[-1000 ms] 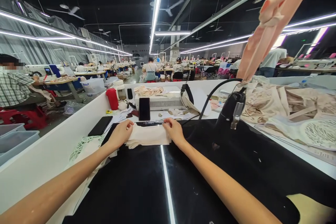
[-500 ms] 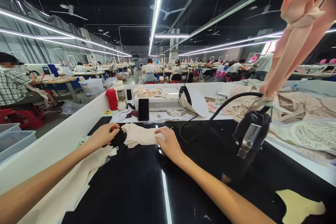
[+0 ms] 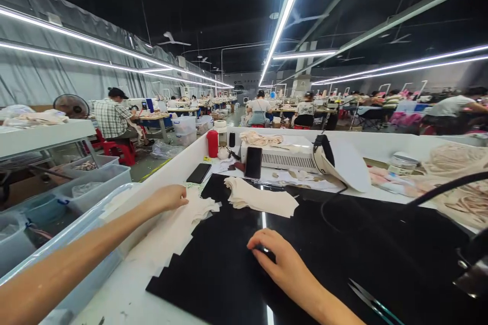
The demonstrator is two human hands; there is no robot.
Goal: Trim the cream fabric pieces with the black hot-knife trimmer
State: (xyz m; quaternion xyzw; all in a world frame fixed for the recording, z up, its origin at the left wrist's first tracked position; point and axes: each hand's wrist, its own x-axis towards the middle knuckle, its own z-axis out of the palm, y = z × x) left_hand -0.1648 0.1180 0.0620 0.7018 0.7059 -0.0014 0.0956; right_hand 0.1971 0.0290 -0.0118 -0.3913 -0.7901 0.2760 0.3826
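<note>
A layered row of cream fabric pieces lies along the left edge of the black work surface. My left hand is at the top of that row, fingers closed at the fabric; what they pinch is too small to make out. Farther back, a stack of cream pieces lies flat on the black surface, touched by neither hand. My right hand hovers over or rests on the surface in front of this stack, fingers curved and apart, holding nothing. Scissors or snips lie at the lower right.
Two dark phones, a red container and a white vented machine stand at the back. A visor leans beside it. A black cable and tool are at right. Other people sit beyond.
The view has turned left. My right hand has let go of the stack and come nearer. My left hand has moved from beside the stack to the fabric row. Snips now show.
</note>
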